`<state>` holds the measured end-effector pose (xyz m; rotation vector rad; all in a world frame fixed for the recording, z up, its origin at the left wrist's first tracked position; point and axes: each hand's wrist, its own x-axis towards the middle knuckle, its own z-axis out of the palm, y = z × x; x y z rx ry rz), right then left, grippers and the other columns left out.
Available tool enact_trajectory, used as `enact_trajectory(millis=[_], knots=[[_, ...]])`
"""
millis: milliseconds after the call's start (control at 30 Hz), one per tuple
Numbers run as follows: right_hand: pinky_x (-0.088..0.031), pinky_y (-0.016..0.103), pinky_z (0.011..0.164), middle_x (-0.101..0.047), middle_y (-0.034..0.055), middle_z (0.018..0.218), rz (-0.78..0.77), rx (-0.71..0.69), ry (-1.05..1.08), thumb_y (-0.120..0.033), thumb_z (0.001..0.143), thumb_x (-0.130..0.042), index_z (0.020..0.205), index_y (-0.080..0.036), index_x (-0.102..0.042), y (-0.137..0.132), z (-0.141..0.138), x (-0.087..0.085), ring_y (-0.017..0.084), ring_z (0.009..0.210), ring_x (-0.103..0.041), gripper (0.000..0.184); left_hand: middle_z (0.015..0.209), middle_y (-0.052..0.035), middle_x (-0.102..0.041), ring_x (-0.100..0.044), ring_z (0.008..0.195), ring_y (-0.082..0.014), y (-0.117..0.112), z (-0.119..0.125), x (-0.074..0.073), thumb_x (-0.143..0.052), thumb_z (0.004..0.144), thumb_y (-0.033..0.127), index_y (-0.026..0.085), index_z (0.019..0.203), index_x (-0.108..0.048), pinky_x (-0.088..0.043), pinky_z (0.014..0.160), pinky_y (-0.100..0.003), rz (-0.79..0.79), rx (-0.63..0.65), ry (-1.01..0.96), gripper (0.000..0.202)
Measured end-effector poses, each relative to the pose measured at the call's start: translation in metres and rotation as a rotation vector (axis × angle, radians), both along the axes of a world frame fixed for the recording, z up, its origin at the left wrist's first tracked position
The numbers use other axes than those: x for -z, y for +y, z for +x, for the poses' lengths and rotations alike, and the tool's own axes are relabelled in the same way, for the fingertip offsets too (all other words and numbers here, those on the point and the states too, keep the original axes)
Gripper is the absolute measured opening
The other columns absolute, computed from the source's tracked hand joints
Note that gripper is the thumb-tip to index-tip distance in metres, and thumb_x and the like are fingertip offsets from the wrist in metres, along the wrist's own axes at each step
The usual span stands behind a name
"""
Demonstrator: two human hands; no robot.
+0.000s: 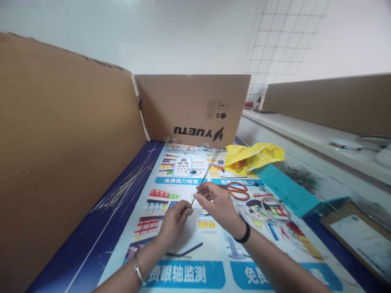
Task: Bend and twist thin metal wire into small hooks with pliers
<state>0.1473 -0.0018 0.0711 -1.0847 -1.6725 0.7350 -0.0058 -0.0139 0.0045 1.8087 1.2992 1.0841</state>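
Wires (209, 169), left of the scissors (238, 191) in the head view, are pinched by the left hand (175, 221) at the near end and the right hand (215, 201) farther along, probably to keep them bunched and steady

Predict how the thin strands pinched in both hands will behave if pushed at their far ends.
The thin strands are probably fairly stiff, since they jut nearly straight past the right hand. Being so slender, they would likely flex sideways under a push. The far ends may splay, as they seem to part slightly there.
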Motion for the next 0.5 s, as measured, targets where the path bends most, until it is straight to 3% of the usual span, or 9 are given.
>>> enact_trajectory(millis=[233, 500], knots=[[-0.045, 0.021, 0.053, -0.062, -0.0011, 0.063, 0.03, 0.086, -0.111, -0.024, 0.074, -0.054, 0.074, -0.02, -0.06, -0.0006, 0.0014, -0.003, 0.011, 0.055, -0.056, 0.007, 0.067, 0.0005, -0.055, -0.05, 0.065, -0.0145, 0.0013, -0.001, 0.0031, -0.045, 0.081, 0.027, 0.02, 0.071, -0.051, -0.037, 0.063, -0.024, 0.049, 0.029, 0.016, 0.014], [-0.043, 0.02, 0.053, -0.06, -0.0017, 0.061, -0.012, 0.063, -0.088, -0.025, 0.076, -0.053, 0.071, -0.019, -0.057, 0.0019, 0.0034, 0.0033, 0.01, 0.055, -0.055, 0.008, 0.067, 0.0004, -0.056, -0.052, 0.066, -0.0141, 0.0009, -0.0021, 0.0015, -0.045, 0.081, 0.025, 0.019, 0.07, -0.053, -0.038, 0.064, -0.024, 0.025, 0.076, -0.015, 0.014]])
